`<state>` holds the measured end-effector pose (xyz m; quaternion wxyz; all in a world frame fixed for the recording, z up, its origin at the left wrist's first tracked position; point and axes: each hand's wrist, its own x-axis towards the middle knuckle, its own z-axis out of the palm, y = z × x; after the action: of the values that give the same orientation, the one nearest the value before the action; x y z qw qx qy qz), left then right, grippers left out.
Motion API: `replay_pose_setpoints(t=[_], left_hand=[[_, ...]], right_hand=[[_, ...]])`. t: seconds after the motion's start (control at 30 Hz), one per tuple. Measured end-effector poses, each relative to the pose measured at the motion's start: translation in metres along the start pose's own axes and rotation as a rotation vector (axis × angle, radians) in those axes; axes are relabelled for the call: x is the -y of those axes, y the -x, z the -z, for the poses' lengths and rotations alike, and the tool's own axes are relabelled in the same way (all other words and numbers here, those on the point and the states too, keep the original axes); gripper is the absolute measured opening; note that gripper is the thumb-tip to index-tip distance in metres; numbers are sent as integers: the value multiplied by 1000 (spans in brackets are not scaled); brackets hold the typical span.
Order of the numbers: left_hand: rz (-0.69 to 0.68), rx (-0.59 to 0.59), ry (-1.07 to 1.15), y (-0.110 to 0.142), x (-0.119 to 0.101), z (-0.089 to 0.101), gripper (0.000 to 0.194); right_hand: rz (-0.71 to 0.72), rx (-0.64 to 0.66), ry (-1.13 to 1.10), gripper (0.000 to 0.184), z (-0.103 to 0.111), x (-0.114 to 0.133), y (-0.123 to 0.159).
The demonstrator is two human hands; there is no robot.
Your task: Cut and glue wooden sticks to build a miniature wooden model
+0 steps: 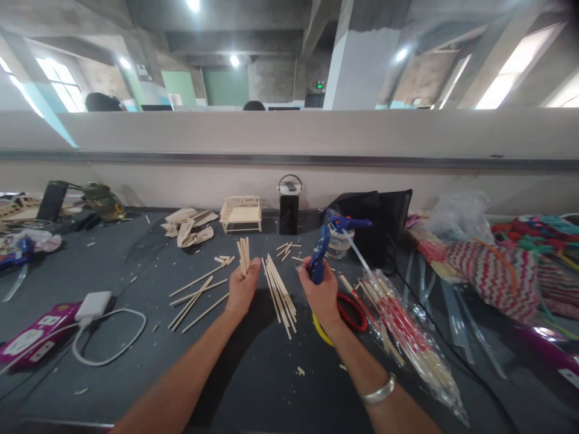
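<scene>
My left hand [243, 289] is closed around an upright bundle of short wooden sticks [244, 253], whose tops stick out above the fingers. My right hand [320, 289] grips a blue hand tool [319, 258]; its working end is too unclear to name the kind. Between the hands lies a loose pile of longer wooden sticks [279, 292] on the dark table. More sticks [196, 295] are scattered left of my left hand. Under and beside my right wrist are scissors with red and yellow handles [355, 313]. A few short cut pieces [287, 249] lie behind the pile.
At the back stand a small wooden model bench [242, 214] and a black phone [289, 215]. A blue glue gun [348, 222] rests on a glass jar [339, 242]. Packaged sticks [414, 334] lie right; a purple power strip [40, 331] and white cable [136, 346] lie left.
</scene>
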<state>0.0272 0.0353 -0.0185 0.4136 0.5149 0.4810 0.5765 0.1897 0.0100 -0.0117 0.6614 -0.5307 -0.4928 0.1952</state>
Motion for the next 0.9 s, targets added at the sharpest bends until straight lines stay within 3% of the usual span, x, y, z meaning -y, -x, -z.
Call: replay_pose_setpoints(t=[0.13,0.27,0.37,0.63,0.9], left_hand=[[-149,-18,-180,13,-2,-8,42],[-300,141,-229,26,3,-15,28],[-358,220,-288,32,7,-18,24],[-308,316,-429,37,0,-20,27],[-189,651,-168,20,-13,-5,28]], right_hand=[[9,108,-67,19,-2,17,14],[83,239,-64,20,-5,32,26],[167,265,-3,19,-5,34,30],[148,233,19,13,-6,33,28],[160,182,45,8,-4,25,19]])
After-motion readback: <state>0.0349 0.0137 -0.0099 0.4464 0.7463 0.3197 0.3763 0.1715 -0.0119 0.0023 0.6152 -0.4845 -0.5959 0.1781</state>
